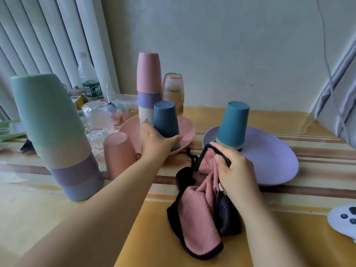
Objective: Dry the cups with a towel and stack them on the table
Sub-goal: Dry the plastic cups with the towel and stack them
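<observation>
— While your left hand (pixel 154 140) curls round the base of the dark blue cup (pixel 166 120) on the pink plate (pixel 187 130), what step would you say you are in?

— You are fetching the next cup to dry, I judge. That cup stands upside down on the plate, beside the tall pink-topped stack (pixel 148 83) and in front of the amber glass (pixel 172 91). Your fingers and thumb wrap its lower rim, though it looks not yet lifted.

— And your right hand (pixel 234 170)?

— It pinches the pink towel (pixel 198 205) by its black-edged upper corner, the rest draped on the table (pixel 289 228) just in front of the purple plate (pixel 275 157). Nothing is being wiped at this moment.

— So what does the next move call for?

— You need to lift the cup straight up, clear of the stack close on its left, and bring it over to the towel. Once it is dry, the teal cups (pixel 232 126) stacked upside down on the purple plate look like the matching place for it; that is a guess from their shape.

— Anything to watch?

— The tall stack is close by your knuckles; a nudge could tip it.
</observation>
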### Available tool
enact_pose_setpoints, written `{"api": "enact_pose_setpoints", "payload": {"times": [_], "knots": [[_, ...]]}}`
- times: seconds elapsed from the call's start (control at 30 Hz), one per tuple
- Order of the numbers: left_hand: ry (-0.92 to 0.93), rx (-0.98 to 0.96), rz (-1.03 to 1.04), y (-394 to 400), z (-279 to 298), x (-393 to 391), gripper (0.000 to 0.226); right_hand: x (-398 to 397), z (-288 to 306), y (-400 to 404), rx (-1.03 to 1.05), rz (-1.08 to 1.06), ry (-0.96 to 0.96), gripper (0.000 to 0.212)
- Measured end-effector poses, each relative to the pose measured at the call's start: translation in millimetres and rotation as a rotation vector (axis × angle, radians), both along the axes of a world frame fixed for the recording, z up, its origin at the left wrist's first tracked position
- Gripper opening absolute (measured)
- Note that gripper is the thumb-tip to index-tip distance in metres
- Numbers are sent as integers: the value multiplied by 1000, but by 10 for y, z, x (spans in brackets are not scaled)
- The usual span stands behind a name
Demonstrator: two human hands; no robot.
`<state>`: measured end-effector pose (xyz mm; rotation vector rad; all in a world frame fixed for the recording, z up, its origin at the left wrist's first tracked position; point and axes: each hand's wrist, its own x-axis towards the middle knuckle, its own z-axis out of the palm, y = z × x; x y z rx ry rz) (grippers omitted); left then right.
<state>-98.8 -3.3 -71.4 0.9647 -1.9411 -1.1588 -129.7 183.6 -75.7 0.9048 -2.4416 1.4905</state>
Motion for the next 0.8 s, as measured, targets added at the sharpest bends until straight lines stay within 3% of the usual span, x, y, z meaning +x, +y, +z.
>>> {"api": "enact_pose_setpoints", "payload": {"times": [0.1, 0.2, 0.33, 0.53, 0.8], "knots": [[-98, 51, -49, -91, 28, -89, 75, -14, -34, -17, 14, 15, 5, 35], [-82, 77, -55, -161, 8, -108, 67, -22, -50, -28, 20, 15, 13, 35], [-60, 1, -18, -123, -3, -86, 65, -43, -69, -50, 22, 11, 21, 35], [-215, -181, 28, -54, -13, -98, 63, -57, -96, -56, 19, 8, 33, 35], [-286, -298, 57, -70, -24, -92, 63, -62, -117, -63, 21, 9, 62, 35]]}}
